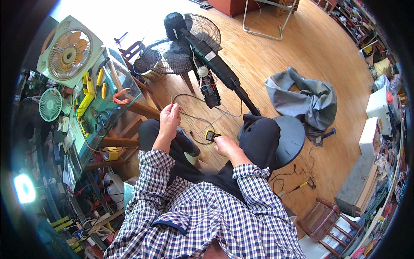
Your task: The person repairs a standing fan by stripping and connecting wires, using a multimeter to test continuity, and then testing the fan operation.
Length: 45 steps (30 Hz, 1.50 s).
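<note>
My left hand is closed in a pinch on a thin red-tipped piece, too small to name surely. Lower and to the right, my right hand grips a small yellow-and-black tool whose exact kind I cannot make out. A dark cord loops across the floor near both hands. Ahead of me a black pedestal fan leans at a slant, its column opened with coloured wires and a round white part exposed. The fan's round base lies beside my right knee.
At left stands a glass-topped table with red-handled pliers, black scissors, yellow tools and a box fan. A grey cloth lies right on the wooden floor. Behind it are a small wooden stool and crowded shelves.
</note>
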Tool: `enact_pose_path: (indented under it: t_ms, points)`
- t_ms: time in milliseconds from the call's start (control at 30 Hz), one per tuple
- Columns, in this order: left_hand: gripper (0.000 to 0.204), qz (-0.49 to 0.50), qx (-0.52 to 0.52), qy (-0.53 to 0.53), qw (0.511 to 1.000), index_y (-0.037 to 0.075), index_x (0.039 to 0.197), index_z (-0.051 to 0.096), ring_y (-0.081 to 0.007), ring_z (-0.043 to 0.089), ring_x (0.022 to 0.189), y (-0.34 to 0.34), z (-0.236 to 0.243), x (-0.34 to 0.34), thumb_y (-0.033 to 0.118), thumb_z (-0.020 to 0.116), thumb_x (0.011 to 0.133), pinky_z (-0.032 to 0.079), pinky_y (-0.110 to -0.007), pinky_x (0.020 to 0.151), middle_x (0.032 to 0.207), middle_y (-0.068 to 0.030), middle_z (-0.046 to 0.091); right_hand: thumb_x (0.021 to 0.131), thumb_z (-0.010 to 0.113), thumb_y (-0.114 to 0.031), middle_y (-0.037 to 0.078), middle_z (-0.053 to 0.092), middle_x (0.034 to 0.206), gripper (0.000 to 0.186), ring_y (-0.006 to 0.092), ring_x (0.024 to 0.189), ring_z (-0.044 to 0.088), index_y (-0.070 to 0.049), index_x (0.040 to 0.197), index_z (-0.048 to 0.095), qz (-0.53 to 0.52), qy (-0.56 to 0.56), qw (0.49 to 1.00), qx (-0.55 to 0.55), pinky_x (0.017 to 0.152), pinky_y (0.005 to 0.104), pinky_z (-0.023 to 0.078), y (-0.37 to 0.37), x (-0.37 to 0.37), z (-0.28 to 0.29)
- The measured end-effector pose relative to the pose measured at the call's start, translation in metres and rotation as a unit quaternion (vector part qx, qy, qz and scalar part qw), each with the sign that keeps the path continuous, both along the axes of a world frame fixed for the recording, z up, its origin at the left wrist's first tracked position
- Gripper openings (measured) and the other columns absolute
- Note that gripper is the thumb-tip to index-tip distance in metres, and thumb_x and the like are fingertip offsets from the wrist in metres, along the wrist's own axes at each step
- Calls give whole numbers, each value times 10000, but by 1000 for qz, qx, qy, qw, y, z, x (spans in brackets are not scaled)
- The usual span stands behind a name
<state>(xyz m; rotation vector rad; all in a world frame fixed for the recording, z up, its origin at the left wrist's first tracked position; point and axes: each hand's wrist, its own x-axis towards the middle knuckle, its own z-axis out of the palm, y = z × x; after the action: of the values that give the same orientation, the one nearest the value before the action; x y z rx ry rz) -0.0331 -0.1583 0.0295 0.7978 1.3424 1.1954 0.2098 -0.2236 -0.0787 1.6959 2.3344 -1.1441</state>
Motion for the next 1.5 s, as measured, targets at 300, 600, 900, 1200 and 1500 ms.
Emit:
enact_pose_path:
  t_ms: [300,600,900,1200,1500]
  points:
    - [265,-225,-12,143,964,2,1007,696,-41,483,607,-50,85,29,238,587,1061,404,-233,546,710,63,543,892,688,-238,266,674,1247,644,412,1159,660,-54,1468,467,-71,26,997,1,989,493,528,17,-12,6]
    - [263,-301,41,56,951,-34,1007,662,-31,422,617,-89,154,57,195,563,1089,336,-214,550,714,59,503,833,832,-305,211,652,1342,782,360,1268,616,-134,1510,479,31,162,985,-57,1058,449,503,19,-39,-4]
    - [196,-144,92,-160,972,-23,1019,618,-68,402,609,-111,197,21,151,546,1070,332,-231,533,735,7,493,1042,573,-337,249,669,854,334,425,826,664,-40,937,684,59,274,960,8,718,495,494,8,-59,5]
    - [274,-71,89,155,981,22,992,625,-77,506,703,-81,95,-23,252,533,1110,411,-220,623,825,-5,588,1071,550,-295,186,680,779,368,359,749,673,-2,884,670,43,456,889,7,700,443,520,-10,-59,95]
    - [246,-156,27,-49,986,52,1209,649,-79,615,963,-115,-31,32,244,528,1114,507,-253,875,1085,28,673,1084,552,-250,36,600,674,356,108,639,557,6,855,648,-69,589,798,-105,605,294,461,0,-37,128]
